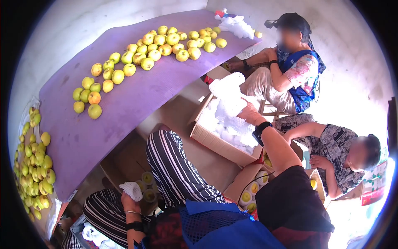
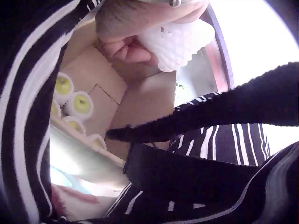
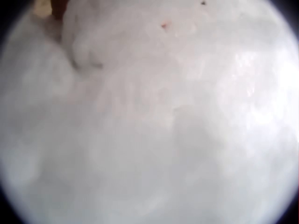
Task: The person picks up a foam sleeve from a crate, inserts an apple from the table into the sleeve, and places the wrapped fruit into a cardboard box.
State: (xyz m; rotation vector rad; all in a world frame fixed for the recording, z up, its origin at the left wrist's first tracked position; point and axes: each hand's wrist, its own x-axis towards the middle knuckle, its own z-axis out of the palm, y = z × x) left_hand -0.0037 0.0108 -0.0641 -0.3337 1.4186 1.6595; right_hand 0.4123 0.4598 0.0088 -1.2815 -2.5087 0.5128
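Note:
In the head view my left hand point(image 1: 130, 204) holds a white foam net sleeve point(image 1: 132, 191) over a cardboard box point(image 1: 114, 164) between my knees. The left wrist view shows this hand point(image 2: 135, 28) with curled fingers against the foam net point(image 2: 180, 44). Inside the box lie several apples in foam nets point(image 2: 80, 103). My right arm stretches forward, and my right hand point(image 1: 250, 114) grips a bunch of white foam nets point(image 1: 227, 89) over an open carton point(image 1: 222, 147) filled with them. White foam fills the right wrist view, hiding the fingers there.
A purple-covered table point(image 1: 137, 99) carries many loose apples point(image 1: 159, 39), with white foam nets point(image 1: 237, 27) at its far end. More apples point(image 1: 37, 166) are heaped at the left. Two people sit at the right, beside boxes of netted apples point(image 1: 251, 193).

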